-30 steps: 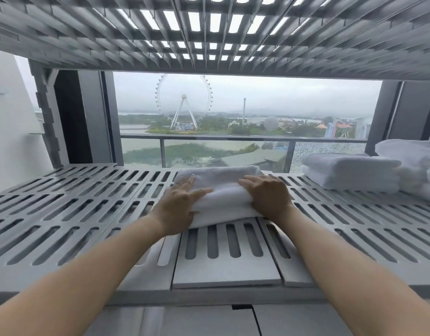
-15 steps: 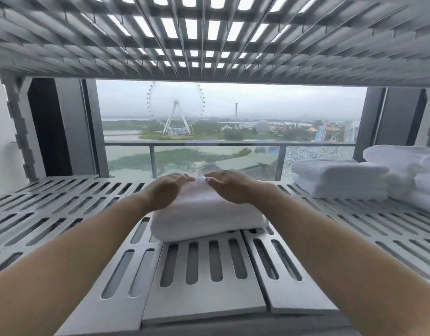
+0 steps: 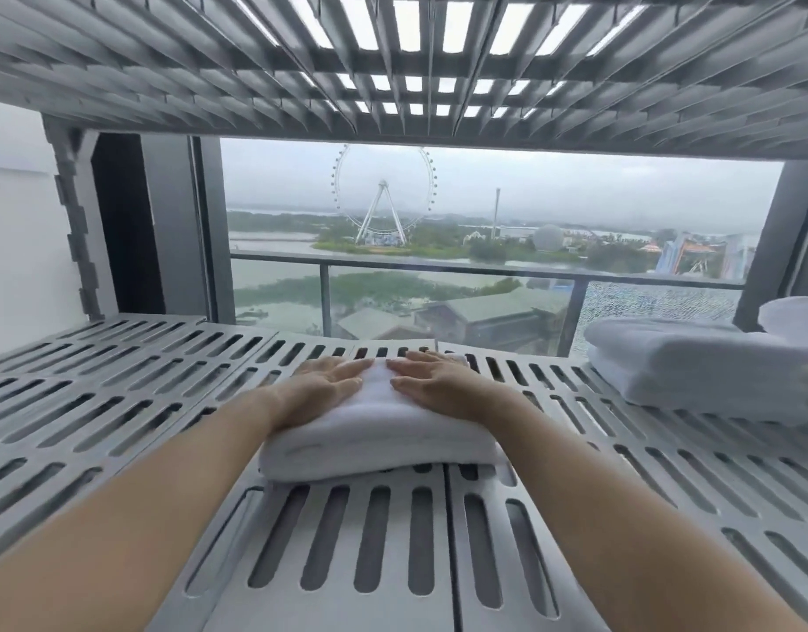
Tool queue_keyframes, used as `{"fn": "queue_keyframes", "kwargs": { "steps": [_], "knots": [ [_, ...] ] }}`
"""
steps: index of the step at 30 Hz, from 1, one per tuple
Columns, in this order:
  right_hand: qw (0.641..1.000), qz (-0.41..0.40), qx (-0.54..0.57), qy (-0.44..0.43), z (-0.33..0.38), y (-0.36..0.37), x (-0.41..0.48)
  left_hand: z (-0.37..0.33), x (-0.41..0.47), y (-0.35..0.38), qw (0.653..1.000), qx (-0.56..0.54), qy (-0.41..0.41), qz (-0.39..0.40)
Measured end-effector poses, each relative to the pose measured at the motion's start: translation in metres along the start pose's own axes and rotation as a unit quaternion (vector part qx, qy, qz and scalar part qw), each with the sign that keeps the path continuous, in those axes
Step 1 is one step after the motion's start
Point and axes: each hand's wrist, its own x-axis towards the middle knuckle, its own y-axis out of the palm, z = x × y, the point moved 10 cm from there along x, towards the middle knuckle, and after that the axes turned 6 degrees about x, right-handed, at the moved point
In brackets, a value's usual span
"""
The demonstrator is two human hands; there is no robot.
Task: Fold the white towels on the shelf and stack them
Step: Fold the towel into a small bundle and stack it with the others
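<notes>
Since half a second ago the left hand (image 3: 326,386) and right hand (image 3: 434,389) have gone from arched over the far edge of the folded towel (image 3: 379,437) to lying flat on its top. The towel sits lower and flatter under them.

The slotted grey shelf (image 3: 119,403) carries everything in view, and a second slotted shelf (image 3: 393,61) roofs it overhead. Behind them a window (image 3: 575,212) shows a Ferris wheel (image 3: 383,193) and a balcony railing (image 3: 484,269).

At the right end of the shelf stands a stack of folded white towels (image 3: 694,371). A further white towel (image 3: 798,317) lies beyond it, cut off by the frame edge.

The folded towel lies at the middle of the shelf, well apart from the stack, with its rounded fold facing the camera.

- **Left hand:** palm down on the towel's left half, fingers straight and together, gripping nothing.
- **Right hand:** palm down on the right half, fingers likewise straight.

The fingertips of the two hands angle toward each other, near but not touching.
</notes>
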Motion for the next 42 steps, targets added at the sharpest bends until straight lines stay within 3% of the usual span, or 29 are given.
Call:
{"fn": "queue_keyframes", "kwargs": {
  "steps": [3, 5, 8, 10, 11, 15, 23, 29, 31, 34, 37, 40, 42],
  "knots": [
    [0.998, -0.069, 0.012, -0.001, 0.010, -0.009, -0.008, -0.001, 0.000, -0.002, 0.999, 0.034, 0.001, 0.005],
    [0.983, -0.174, 0.033, -0.053, 0.026, -0.031, -0.019, -0.005, -0.002, -0.008, 0.998, 0.062, -0.001, 0.006],
    [0.916, -0.303, 0.239, -0.106, 0.013, -0.083, -0.039, -0.023, -0.002, -0.025, 0.995, 0.094, 0.010, -0.026],
    [0.893, -0.283, 0.340, -0.085, -0.012, -0.100, -0.038, -0.045, -0.003, -0.033, 0.996, 0.074, 0.025, -0.053],
    [0.897, -0.261, 0.348, -0.079, -0.021, -0.103, -0.035, -0.057, -0.002, -0.032, 0.996, 0.060, 0.032, -0.055],
    [0.936, -0.209, 0.273, -0.082, -0.033, -0.110, -0.026, -0.096, 0.003, -0.020, 0.995, 0.073, 0.058, -0.033],
    [0.983, -0.153, 0.073, -0.065, -0.029, -0.084, -0.005, -0.087, 0.009, 0.002, 0.990, 0.143, 0.003, 0.000],
    [0.978, -0.091, 0.184, 0.023, -0.061, -0.053, 0.011, -0.084, 0.011, 0.008, 0.989, 0.148, 0.006, -0.007],
    [0.977, -0.099, 0.189, 0.029, -0.067, -0.049, 0.012, -0.086, 0.010, 0.004, 0.994, 0.100, 0.010, -0.042],
    [0.972, -0.111, 0.203, 0.032, -0.071, -0.045, 0.009, -0.092, -0.001, -0.017, 0.987, -0.088, 0.052, -0.124],
    [0.981, -0.154, 0.118, -0.002, -0.060, -0.062, 0.000, -0.086, -0.025, -0.045, 0.962, -0.184, 0.089, -0.179],
    [0.976, -0.188, 0.025, -0.107, -0.018, -0.080, -0.021, -0.072, -0.053, -0.052, 0.976, -0.095, 0.119, -0.156],
    [0.974, -0.154, 0.018, -0.165, 0.012, -0.074, -0.039, -0.058, -0.072, -0.047, 0.982, -0.021, 0.127, -0.140]
  ]
}}
